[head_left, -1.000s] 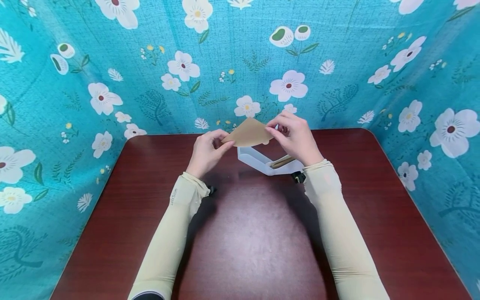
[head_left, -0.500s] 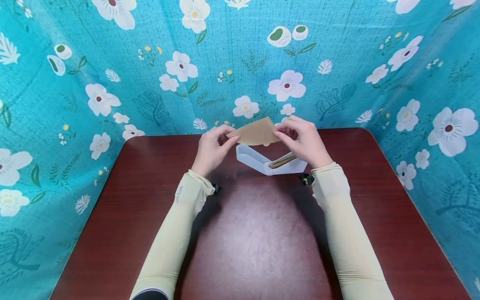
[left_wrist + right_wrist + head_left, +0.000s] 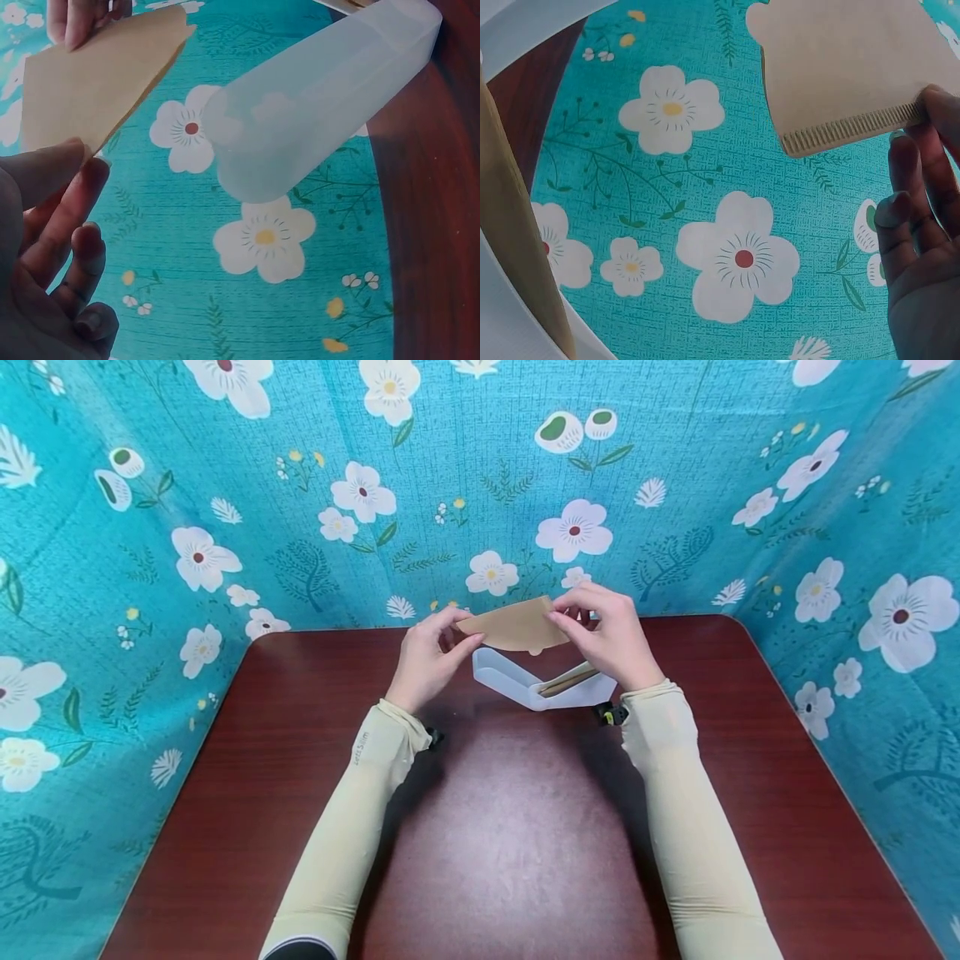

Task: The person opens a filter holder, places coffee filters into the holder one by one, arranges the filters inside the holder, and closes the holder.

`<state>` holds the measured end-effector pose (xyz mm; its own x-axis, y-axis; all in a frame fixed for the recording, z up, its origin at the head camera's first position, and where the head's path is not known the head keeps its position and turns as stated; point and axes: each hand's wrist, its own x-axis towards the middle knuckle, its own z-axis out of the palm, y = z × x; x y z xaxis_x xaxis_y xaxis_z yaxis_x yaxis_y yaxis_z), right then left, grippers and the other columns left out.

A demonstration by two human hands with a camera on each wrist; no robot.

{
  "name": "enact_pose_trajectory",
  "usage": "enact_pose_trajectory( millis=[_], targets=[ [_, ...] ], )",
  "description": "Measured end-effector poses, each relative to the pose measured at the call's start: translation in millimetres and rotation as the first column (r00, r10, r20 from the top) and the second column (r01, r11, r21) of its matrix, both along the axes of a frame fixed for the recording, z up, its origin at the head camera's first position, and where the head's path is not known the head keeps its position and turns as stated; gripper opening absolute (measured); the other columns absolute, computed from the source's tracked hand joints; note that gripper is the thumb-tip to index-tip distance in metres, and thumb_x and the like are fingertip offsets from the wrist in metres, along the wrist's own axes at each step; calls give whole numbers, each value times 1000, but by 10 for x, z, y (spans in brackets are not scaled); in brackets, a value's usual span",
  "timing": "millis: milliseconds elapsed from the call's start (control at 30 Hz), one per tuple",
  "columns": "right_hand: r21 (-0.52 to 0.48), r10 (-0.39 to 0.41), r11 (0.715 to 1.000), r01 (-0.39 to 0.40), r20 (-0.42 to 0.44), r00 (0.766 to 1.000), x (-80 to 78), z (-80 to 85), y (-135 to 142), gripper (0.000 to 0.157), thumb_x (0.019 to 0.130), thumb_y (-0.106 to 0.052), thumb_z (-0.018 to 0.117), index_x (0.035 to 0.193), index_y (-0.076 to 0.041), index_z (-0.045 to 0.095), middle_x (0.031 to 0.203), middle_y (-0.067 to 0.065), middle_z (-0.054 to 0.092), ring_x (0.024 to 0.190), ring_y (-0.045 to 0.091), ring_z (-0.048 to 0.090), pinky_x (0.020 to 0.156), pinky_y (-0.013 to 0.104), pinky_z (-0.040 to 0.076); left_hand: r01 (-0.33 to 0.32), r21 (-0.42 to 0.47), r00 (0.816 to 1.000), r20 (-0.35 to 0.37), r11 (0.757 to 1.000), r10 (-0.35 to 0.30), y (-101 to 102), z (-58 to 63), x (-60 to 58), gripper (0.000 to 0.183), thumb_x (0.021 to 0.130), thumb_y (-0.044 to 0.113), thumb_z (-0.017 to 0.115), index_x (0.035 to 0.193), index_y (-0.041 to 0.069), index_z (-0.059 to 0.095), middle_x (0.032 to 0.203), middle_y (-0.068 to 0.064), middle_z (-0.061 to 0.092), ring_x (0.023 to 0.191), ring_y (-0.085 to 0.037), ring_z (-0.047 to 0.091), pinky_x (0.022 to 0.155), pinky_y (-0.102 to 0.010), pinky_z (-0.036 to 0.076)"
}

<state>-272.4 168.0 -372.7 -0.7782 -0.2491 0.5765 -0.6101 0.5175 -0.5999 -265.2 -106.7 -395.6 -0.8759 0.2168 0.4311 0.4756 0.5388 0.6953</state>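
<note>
A brown paper coffee filter (image 3: 517, 625) is held up between both hands above the far part of the table. My left hand (image 3: 426, 662) pinches one corner between thumb and fingertips; the left wrist view shows this pinch on the filter (image 3: 97, 79) closely. At the opposite side my right hand (image 3: 613, 633) grips the filter's edge. A crimped seam (image 3: 847, 129) runs up to the right thumb in the right wrist view. Below the filter stands a translucent white V-shaped filter holder (image 3: 506, 683), with more brown filters (image 3: 567, 681) inside its right arm.
The dark red-brown table (image 3: 510, 827) extends under both forearms. A turquoise floral cloth (image 3: 450, 468) hangs behind it and along both sides. Black wrist cameras sit under the wrists, the right camera (image 3: 611, 714) close to the holder's right end.
Both hands have shifted slightly right with the filter, which has turned so its peak now lies near the right hand. The holder stays put; the head view has shifted a little.
</note>
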Motion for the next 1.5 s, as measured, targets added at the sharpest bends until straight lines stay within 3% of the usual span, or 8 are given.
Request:
enact_pose_trajectory(
  millis=[200, 533, 800, 1033, 1200, 1367, 1500],
  targets=[
    [-15, -8, 1000, 9, 30, 1000, 11, -35, 16, 13, 93, -14, 79, 106, -13, 81, 90, 4, 72, 74, 13, 52, 64, 18, 46, 35, 57, 998, 52, 998, -38, 10, -62, -18, 16, 95, 22, 77, 108, 13, 75, 82, -4, 69, 68, -18, 56, 60, -30, 44],
    [-2, -14, 1000, 14, 65, 998, -1, -98, 67, 11, 92, -16, 80, 103, -13, 79, 95, 0, 71, 77, 11, 55, 64, 20, 48, 40, 60, 999, 26, 997, -42, 44, -28, -39, 14, 97, 22, 75, 105, 10, 73, 84, -5, 69, 69, -19, 56, 61, -30, 45],
    [-9, -15, 1000, 16, 53, 998, 7, -5, 62, 17, 92, -23, 80, 107, -16, 79, 95, -2, 72, 76, 11, 53, 64, 24, 46, 44, 4, 999, 5, 999, -44, 91, 6, -21, 14, 97, 20, 75, 91, 9, 68, 79, -5, 66, 67, -18, 55, 60, -31, 44],
    [-14, -14, 1000, 15, 39, 999, -2, 44, 59, 14, 93, -22, 79, 106, -16, 81, 95, -2, 73, 78, 9, 53, 66, 24, 45, 56, 0, 998, -8, 998, -56, 107, 7, -29, 15, 97, 22, 75, 90, 10, 68, 78, -5, 65, 66, -18, 55, 60, -31, 44],
    [-46, -12, 999, 14, 37, 999, -6, 16, 64, 14, 93, -21, 79, 106, -14, 81, 95, 0, 74, 80, 8, 55, 69, 23, 45, 61, 17, 998, 35, 998, -61, 137, -41, -42, 17, 97, 25, 75, 92, 11, 69, 79, -4, 67, 67, -17, 57, 61, -31, 46],
    [-87, -11, 996, 15, 45, 999, 7, -4, 61, 14, 93, -23, 79, 105, -14, 81, 94, 0, 74, 78, 10, 55, 68, 24, 46, 82, 39, 993, 81, 996, -85, 185, -82, -45, 18, 97, 26, 75, 106, 10, 74, 87, -4, 71, 69, -17, 58, 61, -29, 47],
    [-88, -35, 995, 42, 79, 996, 24, -40, 85, 16, 94, -26, 79, 105, -15, 81, 95, -2, 73, 82, 10, 56, 69, 24, 47, 76, 47, 995, 59, 996, -79, 203, -81, -50, 16, 98, 25, 74, 102, 10, 73, 86, -4, 70, 69, -17, 57, 62, -30, 46]
  ],
)
